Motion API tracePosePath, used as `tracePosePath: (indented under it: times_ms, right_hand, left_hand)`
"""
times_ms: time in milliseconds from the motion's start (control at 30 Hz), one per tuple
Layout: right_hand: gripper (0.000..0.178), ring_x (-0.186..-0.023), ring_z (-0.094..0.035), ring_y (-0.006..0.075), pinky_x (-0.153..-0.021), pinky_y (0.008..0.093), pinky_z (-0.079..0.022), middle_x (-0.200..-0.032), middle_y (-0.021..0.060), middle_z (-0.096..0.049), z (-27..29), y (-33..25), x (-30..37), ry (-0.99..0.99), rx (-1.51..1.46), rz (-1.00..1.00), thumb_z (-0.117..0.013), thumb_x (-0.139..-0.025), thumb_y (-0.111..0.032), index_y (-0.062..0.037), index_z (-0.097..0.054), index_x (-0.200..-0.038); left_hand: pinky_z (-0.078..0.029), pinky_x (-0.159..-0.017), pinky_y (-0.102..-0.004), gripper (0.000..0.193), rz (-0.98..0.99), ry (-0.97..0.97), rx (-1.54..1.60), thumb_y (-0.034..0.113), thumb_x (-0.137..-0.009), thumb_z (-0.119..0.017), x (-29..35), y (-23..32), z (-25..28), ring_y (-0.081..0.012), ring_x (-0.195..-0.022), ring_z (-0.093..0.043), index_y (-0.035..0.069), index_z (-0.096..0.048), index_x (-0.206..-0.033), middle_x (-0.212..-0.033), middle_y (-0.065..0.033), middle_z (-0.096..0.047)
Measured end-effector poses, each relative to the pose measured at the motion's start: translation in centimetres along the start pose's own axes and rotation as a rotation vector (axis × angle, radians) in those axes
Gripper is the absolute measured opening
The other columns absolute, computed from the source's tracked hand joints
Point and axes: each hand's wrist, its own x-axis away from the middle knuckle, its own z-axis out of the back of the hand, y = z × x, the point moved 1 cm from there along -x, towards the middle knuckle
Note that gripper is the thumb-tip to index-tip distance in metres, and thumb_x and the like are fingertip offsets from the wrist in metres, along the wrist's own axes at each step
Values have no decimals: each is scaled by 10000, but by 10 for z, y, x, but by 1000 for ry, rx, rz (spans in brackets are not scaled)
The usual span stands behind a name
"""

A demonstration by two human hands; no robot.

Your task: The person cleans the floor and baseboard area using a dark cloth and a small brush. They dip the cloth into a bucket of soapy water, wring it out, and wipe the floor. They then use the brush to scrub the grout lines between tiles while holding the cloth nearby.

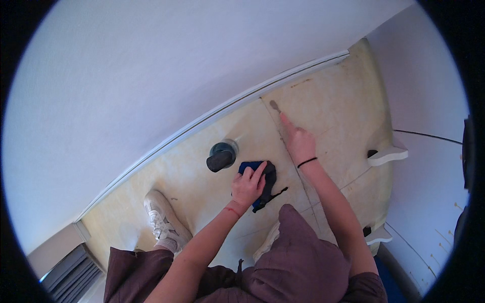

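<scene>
now the left grip (246,187) is resting on blue-and-black cloth (271,177), the right grip (302,145) pointing toward the wall-side edge of the floor (343,116); whether either is clamping, i cannot tell.

Two hands (246,187) (301,145), one blue-and-black cloth piece (270,178), one dark-lidded bottle (223,154), two sneakers (164,218) (268,241), one black wristband (307,162).

It was indoors, perhaps a room in a home, though the exact kind could not be told. A plain pale wall (151,76) met a worn cream floor (348,106) along a slim white baseboard (217,113), and thin seams (304,189) crossed the floor. A white panel (429,91) with 2 visible feet (391,156) stood at right, and a dark slatted grille (70,275) showed at lower left.
</scene>
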Motion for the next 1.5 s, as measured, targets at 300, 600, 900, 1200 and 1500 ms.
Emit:
tracePosePath:
  times_ms: [300,600,900,1200,1500]
  right_hand:
    - [701,-658,-662,351,-581,483,-522,-749,186,-661,16,1,-6,-13,-90,-60,-561,-804,-46,-300,-433,-1445]
    - [712,-638,-653,358,-562,466,-519,-732,189,-641,-1,-15,46,-60,-58,-19,-562,-830,-57,-326,-382,-1464]
    - [706,-622,-641,363,-561,464,-517,-746,188,-651,1,-22,47,-83,-51,-110,-569,-803,-45,-307,-432,-1444]
    - [720,-663,-659,365,-574,466,-525,-761,191,-655,5,-22,30,-88,-106,-96,-539,-829,-43,-343,-385,-1465]
    - [703,-643,-652,371,-568,470,-519,-763,188,-659,7,-25,18,-99,-102,-90,-533,-840,-43,-331,-386,-1463]
  left_hand:
    - [-429,-541,-315,489,7,-4,-14,147,-760,-711,1,0,0,-196,-601,-508,208,-639,-1240,-744,-25,-461]
    - [-428,-525,-315,494,2,4,7,156,-761,-715,1,0,-2,-194,-580,-504,207,-635,-1245,-740,-23,-455]
    - [-426,-523,-312,491,12,-34,-18,152,-763,-709,2,-2,1,-197,-581,-506,203,-634,-1245,-743,-29,-449]
    - [-427,-528,-322,490,8,-16,14,154,-763,-708,1,-2,0,-203,-587,-500,203,-632,-1245,-750,-33,-452]
    - [-429,-526,-326,490,10,-36,0,155,-759,-711,1,-1,0,-198,-592,-506,211,-636,-1241,-751,-28,-452]
